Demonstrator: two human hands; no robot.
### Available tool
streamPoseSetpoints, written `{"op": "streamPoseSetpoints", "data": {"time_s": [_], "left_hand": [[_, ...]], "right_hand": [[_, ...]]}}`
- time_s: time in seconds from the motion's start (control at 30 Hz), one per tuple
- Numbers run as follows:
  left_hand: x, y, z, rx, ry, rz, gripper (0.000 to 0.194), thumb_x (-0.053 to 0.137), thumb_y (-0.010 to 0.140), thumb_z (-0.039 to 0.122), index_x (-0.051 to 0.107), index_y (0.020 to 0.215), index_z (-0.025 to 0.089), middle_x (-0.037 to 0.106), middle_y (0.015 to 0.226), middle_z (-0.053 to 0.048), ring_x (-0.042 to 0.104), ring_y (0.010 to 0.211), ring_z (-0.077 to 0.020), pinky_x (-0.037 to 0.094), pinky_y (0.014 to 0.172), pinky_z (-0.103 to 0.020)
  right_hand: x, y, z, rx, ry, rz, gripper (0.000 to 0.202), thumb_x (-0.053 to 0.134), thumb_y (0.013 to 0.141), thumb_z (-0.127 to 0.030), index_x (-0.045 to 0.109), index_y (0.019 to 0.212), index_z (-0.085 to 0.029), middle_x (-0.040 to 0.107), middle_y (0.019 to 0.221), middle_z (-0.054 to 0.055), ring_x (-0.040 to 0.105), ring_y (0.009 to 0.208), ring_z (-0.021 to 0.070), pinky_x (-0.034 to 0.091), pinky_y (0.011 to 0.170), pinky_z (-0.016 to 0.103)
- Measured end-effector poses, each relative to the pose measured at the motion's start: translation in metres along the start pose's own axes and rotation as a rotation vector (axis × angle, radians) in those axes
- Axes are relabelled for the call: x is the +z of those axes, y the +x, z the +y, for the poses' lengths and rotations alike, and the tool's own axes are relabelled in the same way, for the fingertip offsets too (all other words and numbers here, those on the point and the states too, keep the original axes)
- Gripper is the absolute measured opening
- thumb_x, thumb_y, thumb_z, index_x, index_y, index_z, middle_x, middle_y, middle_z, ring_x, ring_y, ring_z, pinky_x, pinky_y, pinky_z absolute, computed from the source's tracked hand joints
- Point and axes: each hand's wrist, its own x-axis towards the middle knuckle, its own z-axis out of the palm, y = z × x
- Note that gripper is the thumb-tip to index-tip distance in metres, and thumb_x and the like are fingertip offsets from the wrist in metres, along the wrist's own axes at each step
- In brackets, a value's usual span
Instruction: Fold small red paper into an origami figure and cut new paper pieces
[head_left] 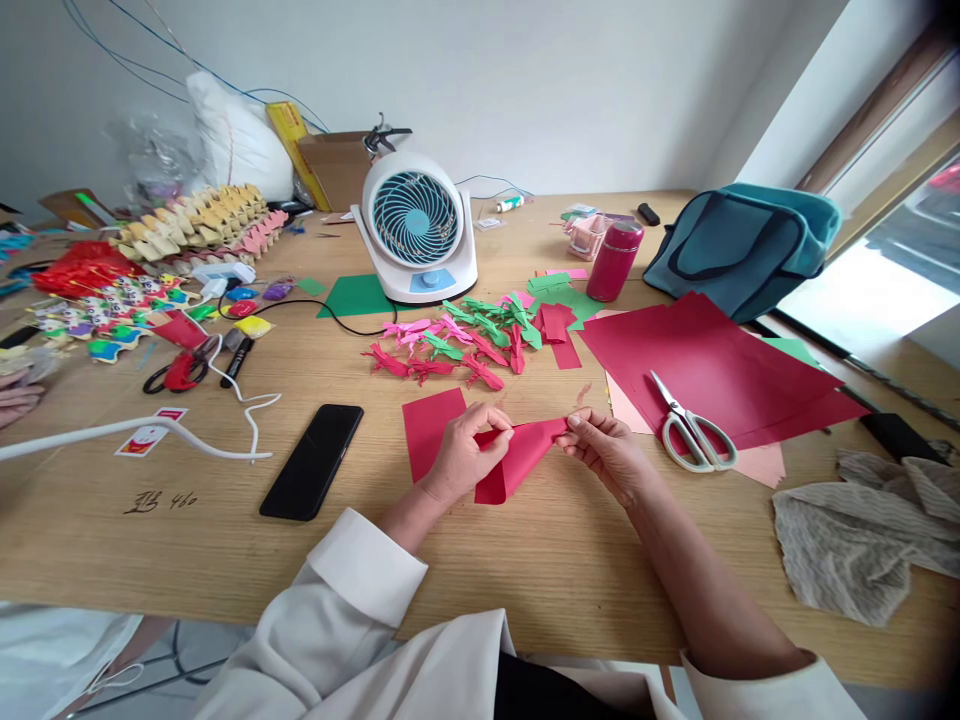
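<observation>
Between my hands is a sheet of red paper (527,455), bent over into a loose fold above the table. My left hand (469,450) pinches its upper left edge, and my right hand (602,445) grips the right corner between thumb and fingers. Another red paper sheet (433,425) lies flat, partly under my left hand. Just beyond are several folded paper figures (480,335) in red, green and pink. White-handled scissors (694,430) rest on large red sheets (720,365) to the right of my right hand.
A white fan (416,225) stands behind the figures, with a red bottle (615,262) and a blue bag (739,245) at the right. A black phone (312,462) lies left of my hands, near a white cable (150,424). Another person's hand (16,397) shows at the far left.
</observation>
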Motion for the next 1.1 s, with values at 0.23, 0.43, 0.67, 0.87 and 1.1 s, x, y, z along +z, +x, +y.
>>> {"op": "streamPoseSetpoints", "data": {"time_s": [0.23,0.43,0.67,0.87,1.1], "left_hand": [[-0.002,0.002,0.003,-0.004,0.033,-0.002,0.009,0.06,0.084,0.013,0.058,0.078,0.019,0.067,0.08,-0.001,0.064,0.079,-0.0141,0.049,0.078,-0.026],[-0.003,0.002,0.004,-0.04,0.052,0.019,0.007,0.062,0.083,0.013,0.061,0.079,0.019,0.068,0.08,0.0,0.064,0.079,-0.0138,0.048,0.076,-0.026],[-0.001,0.002,0.001,-0.064,0.061,0.045,0.008,0.066,0.081,0.014,0.062,0.084,0.02,0.068,0.081,0.001,0.063,0.076,-0.0131,0.05,0.076,-0.026],[-0.002,0.002,0.003,-0.077,0.049,0.026,0.017,0.068,0.082,0.015,0.063,0.096,0.022,0.07,0.083,0.001,0.066,0.08,-0.0138,0.051,0.083,-0.028],[-0.003,0.003,0.005,-0.12,-0.01,-0.076,0.028,0.068,0.082,0.016,0.062,0.108,0.023,0.069,0.088,0.001,0.066,0.083,-0.0132,0.052,0.083,-0.026]], "right_hand": [[-0.002,0.001,0.001,-0.016,-0.025,0.012,0.031,0.09,0.061,-0.04,0.07,0.073,-0.019,0.075,0.067,0.002,0.069,0.06,0.0105,0.054,0.058,0.017],[0.0,0.001,0.0,-0.028,-0.068,0.042,0.034,0.092,0.056,-0.04,0.069,0.07,-0.019,0.072,0.067,0.001,0.065,0.061,0.0092,0.052,0.059,0.018],[0.001,0.002,-0.001,-0.069,-0.162,0.086,0.038,0.092,0.053,-0.042,0.067,0.069,-0.02,0.064,0.062,-0.002,0.057,0.056,0.009,0.047,0.055,0.021],[-0.003,0.004,0.0,-0.202,-0.3,0.06,0.038,0.089,0.058,-0.045,0.066,0.075,-0.02,0.062,0.068,-0.002,0.052,0.06,0.0099,0.044,0.056,0.024],[-0.01,0.005,-0.001,-0.244,-0.361,0.03,0.035,0.085,0.064,-0.044,0.066,0.082,-0.021,0.062,0.076,0.0,0.054,0.067,0.0125,0.045,0.06,0.026]]}}
